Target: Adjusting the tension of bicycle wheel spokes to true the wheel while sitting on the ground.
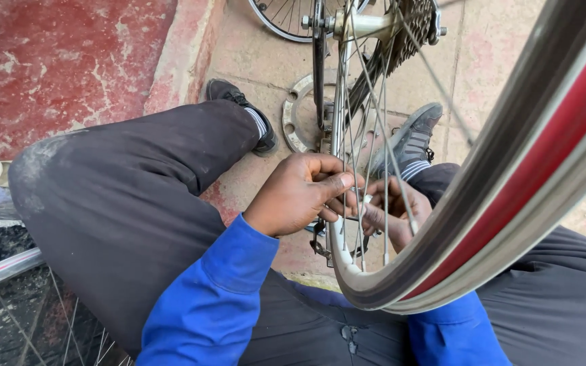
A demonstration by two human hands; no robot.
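In the head view, the person sits with knees apart and a bicycle wheel (483, 169) stands upright between the legs, its silver rim with a red band sweeping across the right of the picture. The left hand (296, 196) reaches in from the blue sleeve (215, 298), its fingers (334, 184) curled shut and pinching at a spoke (345, 135) just beside the rim's lower curve. The right hand (391, 213) lies behind the spokes, opposite the left fingers and almost touching them; its fingers look curled around something small and pale, perhaps a spoke nipple, though the spokes cross in front and I cannot tell for sure what it grips.

Above the fingers, the spokes run up to the hub (367, 26) with a dark sprocket cluster (412, 30) beside it. Beyond the fingers, on the tiled floor (259, 47), a flat metal ring (298, 118) lies between two dark shoes: one (239, 112) to the left of the fingers, one (412, 139) to the right. Well below and left of the left hand, part of another wheel (8, 298) shows at the corner.
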